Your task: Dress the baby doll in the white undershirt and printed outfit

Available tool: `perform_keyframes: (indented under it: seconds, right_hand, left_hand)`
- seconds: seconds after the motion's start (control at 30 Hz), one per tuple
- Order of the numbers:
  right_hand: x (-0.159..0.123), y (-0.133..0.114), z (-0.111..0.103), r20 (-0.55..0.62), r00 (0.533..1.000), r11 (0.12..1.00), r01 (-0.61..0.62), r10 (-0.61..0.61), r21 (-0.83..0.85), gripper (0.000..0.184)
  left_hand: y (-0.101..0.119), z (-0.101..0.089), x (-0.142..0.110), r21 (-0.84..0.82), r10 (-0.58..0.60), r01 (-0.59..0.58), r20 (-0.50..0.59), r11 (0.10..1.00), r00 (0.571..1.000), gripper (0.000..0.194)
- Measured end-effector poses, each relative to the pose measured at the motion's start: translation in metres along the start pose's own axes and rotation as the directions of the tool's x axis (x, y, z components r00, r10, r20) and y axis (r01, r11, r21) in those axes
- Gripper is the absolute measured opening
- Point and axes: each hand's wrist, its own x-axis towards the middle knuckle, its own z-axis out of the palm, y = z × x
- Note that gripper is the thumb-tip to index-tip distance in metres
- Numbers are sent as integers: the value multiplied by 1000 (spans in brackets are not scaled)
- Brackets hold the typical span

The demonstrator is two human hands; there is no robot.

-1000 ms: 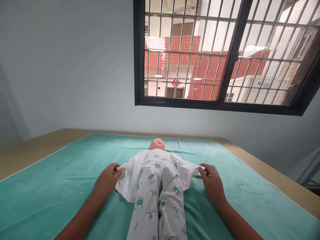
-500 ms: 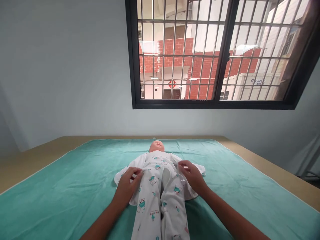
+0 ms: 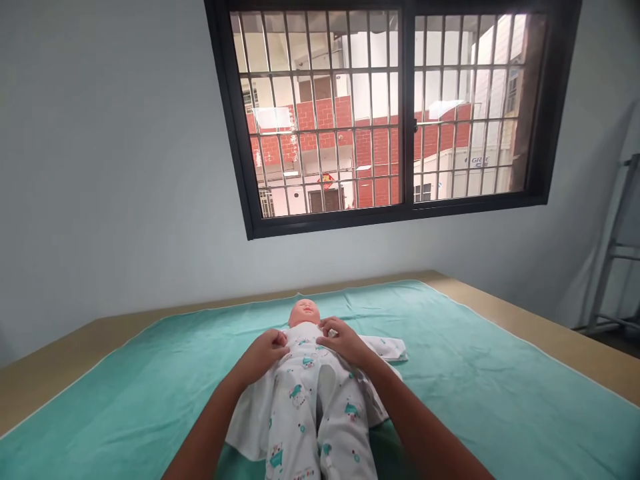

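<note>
On its back lies a baby doll (image 3: 304,312), head towards the window. White baby clothes (image 3: 307,383) with teal prints cover its body and legs, and a sleeve (image 3: 387,347) spreads out on the right. My left hand (image 3: 264,358) is at the left side of the doll's chest, fingers curled against the clothes. By the doll's right-hand shoulder in view, my right hand (image 3: 341,340) bends its thumb and fingers together on the cloth near the neck. How much fabric each hand pinches is partly hidden.
A teal sheet (image 3: 475,387) covers most of the tan tabletop (image 3: 500,313). Behind it is a grey wall with a barred, black-framed window (image 3: 330,217). At the far right stands a metal frame (image 3: 607,260).
Both hands have moved up from the doll's hip area to its chest and shoulder. The camera view has tilted and turned slightly right. The left side of the clothing has shifted.
</note>
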Motion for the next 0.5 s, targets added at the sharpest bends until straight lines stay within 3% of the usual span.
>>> perform_keyframes:
  seconds: [0.13, 0.3, 0.5]
  right_hand:
    - [6, -5, 12, -81, 997, 998, -21, 17, -53, 14]
    - [20, -5, 26, -216, 972, 979, -132, 97, -156, 17]
    - [25, 2, 41, -300, 945, 966, -191, 132, -176, 8]
  left_hand:
    - [-11, 10, 15, 109, -62, 74, -112, 991, 992, 10]
    - [-20, 35, 26, 169, -83, 135, -286, 976, 955, 10]
    - [-23, 51, 11, 148, 10, 49, -372, 988, 928, 11]
